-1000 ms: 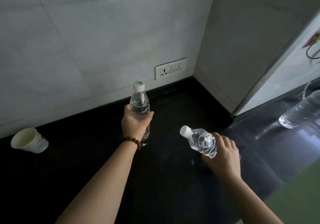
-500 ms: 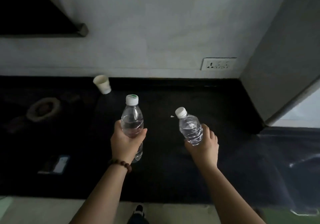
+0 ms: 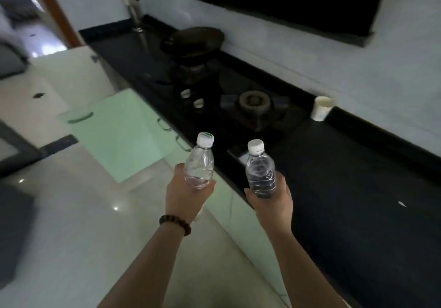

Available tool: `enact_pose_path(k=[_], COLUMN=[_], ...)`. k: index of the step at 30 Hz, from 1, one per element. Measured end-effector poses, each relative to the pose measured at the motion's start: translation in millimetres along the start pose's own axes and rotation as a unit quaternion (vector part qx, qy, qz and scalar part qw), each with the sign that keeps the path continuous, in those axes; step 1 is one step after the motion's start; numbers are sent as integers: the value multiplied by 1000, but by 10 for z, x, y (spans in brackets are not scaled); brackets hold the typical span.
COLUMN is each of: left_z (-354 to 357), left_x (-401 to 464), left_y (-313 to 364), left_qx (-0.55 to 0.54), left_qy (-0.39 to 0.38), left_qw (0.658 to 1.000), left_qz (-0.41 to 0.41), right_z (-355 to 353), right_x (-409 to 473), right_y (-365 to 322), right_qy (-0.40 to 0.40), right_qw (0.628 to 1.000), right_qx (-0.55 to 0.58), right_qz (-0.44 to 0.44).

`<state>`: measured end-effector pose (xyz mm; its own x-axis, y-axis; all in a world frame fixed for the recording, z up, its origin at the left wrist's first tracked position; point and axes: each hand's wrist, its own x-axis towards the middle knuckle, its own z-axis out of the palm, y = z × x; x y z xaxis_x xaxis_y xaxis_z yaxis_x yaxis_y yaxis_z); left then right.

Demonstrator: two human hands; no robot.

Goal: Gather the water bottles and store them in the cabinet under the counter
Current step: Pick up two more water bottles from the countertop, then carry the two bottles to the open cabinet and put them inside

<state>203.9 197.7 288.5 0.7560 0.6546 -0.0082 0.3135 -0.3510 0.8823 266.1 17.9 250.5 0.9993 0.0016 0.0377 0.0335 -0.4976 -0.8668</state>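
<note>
My left hand (image 3: 185, 196) grips a clear water bottle with a green-marked white cap (image 3: 200, 164), held upright over the floor just off the counter's front edge. My right hand (image 3: 272, 200) grips a second clear water bottle with a plain white cap (image 3: 260, 171), upright above the edge of the black counter (image 3: 358, 188). Pale green cabinet doors (image 3: 119, 136) run under the counter to the left, one standing open; its inside is hidden.
A gas hob with a burner (image 3: 254, 101) and a dark wok (image 3: 198, 41) sits on the counter ahead. A white paper cup (image 3: 322, 108) stands by the back wall. Glossy tiled floor (image 3: 71, 224) spreads to the left, with a doorway beyond.
The view has swung left from the counter corner to the hob and the cabinet fronts. Both hands still hold their bottles, now closer together and out over the counter's front edge.
</note>
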Motion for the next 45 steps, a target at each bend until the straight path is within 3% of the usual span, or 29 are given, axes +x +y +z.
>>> enact_pose_path(k=[5,12,17,24,29,37,45], left_z=[-1291,-3276,-4263,-4927,-5311,-5958,-6214], left_x=[66,-6,-7,195,787,2686,4434], left_y=[-896,-2183,-2771,-3309,-3659,-3901,-3825], left_qx=[18,84,87,45,52,60,58], left_qy=[95,185,236,277,283,224,177], left_qw=[993,970,953,937,932,953,970], left_qz=[-66,-133,-172,-209,-218,-193,-157], right_z=[1321,3116,4125,5131,5873,7354,8233], right_x=[-532,-1646,-2225,-2441,-2278,-1471,-488], right_y=[-682,-1579,-2105,-2529,-2793,-3534,-4227], right_qy=[-75,-207,-274,-324,-331,-308,-260], right_qw=[994,968,942,926,923,936,953], right_qx=[-4,99,75,29,12,4,50], right_qz=[-84,-101,-177,-193,-198,-168,-148])
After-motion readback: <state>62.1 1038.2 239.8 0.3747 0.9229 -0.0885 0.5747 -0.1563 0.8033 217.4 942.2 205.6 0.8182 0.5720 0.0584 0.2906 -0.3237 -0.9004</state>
